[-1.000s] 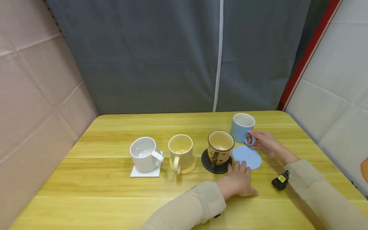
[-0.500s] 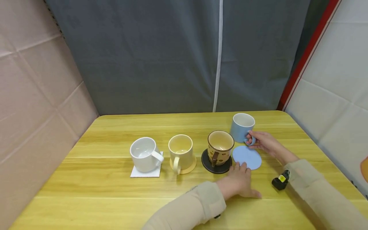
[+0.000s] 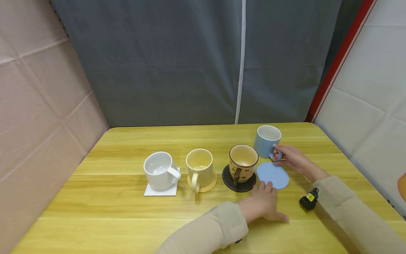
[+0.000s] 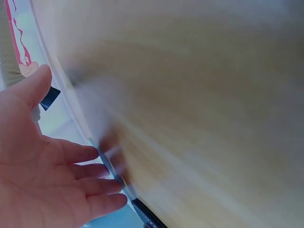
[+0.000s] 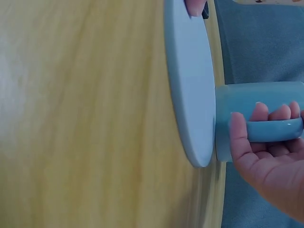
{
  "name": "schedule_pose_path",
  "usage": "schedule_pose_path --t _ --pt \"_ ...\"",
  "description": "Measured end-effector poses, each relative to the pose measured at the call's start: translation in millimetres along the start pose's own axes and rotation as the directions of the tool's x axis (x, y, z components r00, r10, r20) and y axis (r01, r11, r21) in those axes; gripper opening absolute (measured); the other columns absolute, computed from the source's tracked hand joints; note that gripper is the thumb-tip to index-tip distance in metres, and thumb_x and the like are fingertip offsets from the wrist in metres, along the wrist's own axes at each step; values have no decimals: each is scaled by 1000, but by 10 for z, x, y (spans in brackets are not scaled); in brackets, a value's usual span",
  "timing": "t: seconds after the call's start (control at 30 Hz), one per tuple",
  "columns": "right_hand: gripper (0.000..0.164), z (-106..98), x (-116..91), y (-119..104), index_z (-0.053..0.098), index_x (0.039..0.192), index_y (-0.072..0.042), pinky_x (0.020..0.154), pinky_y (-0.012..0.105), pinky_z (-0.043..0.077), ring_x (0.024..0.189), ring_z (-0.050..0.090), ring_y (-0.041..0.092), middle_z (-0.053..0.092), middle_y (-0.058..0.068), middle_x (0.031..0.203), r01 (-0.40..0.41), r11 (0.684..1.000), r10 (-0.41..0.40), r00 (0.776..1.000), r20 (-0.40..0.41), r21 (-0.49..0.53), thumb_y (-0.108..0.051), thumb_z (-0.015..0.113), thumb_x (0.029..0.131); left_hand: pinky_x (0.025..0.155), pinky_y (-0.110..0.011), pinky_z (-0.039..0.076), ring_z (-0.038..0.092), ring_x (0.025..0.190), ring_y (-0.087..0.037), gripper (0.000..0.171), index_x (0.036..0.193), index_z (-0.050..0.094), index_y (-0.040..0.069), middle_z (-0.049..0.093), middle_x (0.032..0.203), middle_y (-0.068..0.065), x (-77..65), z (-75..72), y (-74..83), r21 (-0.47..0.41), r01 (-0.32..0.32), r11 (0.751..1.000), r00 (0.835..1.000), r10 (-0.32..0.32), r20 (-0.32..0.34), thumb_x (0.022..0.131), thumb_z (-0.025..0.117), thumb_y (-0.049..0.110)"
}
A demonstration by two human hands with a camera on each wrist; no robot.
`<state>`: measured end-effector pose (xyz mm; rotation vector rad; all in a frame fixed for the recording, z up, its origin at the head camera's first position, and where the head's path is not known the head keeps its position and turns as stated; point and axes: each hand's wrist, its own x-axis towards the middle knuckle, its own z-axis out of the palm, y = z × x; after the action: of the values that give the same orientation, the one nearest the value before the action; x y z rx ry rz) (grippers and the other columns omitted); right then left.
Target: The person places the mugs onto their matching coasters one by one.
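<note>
My right hand holds the light blue mug by its handle, fingers curled round it in the right wrist view. Upright at the back right, the mug stands just behind a round blue coaster. My left hand is spread low over the table, fingers fairly straight and thumb out to the right. Its fingertips are at the coaster's near-left edge; one fingertip touches the coaster in the right wrist view. Left of the coaster, a patterned brown mug sits on a black round coaster.
A yellow mug stands on a yellow round coaster. Farther left, a white mug rests on a white square coaster. A grey curtain hangs behind the wooden table.
The blue coaster has slid slightly toward me along with my left fingertips. My left thumb has spread farther right. My right hand and the blue mug have stayed put.
</note>
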<state>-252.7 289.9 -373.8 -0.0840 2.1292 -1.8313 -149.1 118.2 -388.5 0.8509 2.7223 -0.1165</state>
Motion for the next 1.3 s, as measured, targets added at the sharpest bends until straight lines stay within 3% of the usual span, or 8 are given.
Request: schedule_pose_path --t 0.33,0.53,0.7,0.87,1.3 --pt "32 62 58 -21 44 75 -12 68 27 51 65 48 9 45 -5 64 -33 996 34 999 -9 80 -28 31 100 106 -26 28 22 136 -13 96 143 29 25 22 147 8 -26 26 30 54 18 998 1000 -17 -11 67 47 81" --pt "33 135 91 -26 37 70 -13 62 25 42 62 41 10 39 -6 63 -32 990 35 999 -24 135 -24 26 99 107 -27 27 21 136 -13 94 143 28 27 20 148 9 -18 43 28 61 40 997 999 -40 -8 68 47 80" --pt "32 196 93 -1 33 68 -14 57 26 32 60 36 10 34 -6 61 -17 986 30 996 -80 167 -23 25 97 107 -27 27 21 136 -13 92 142 28 27 20 148 9 -17 44 22 54 35 998 999 -35 -1 69 48 79" --pt "34 222 79 44 32 64 -16 54 25 29 57 34 10 32 -7 57 3 982 24 990 -137 191 -22 26 96 107 -27 27 20 136 -12 91 143 26 28 18 149 10 -16 43 29 59 22 998 1000 -23 16 70 47 78" --pt "35 199 76 107 28 60 -16 51 29 20 54 29 11 26 -6 54 71 970 -41 991 -131 234 -18 22 95 109 -28 22 17 138 -11 90 144 22 30 15 150 11 7 42 53 57 51 997 997 -54 53 72 46 77"
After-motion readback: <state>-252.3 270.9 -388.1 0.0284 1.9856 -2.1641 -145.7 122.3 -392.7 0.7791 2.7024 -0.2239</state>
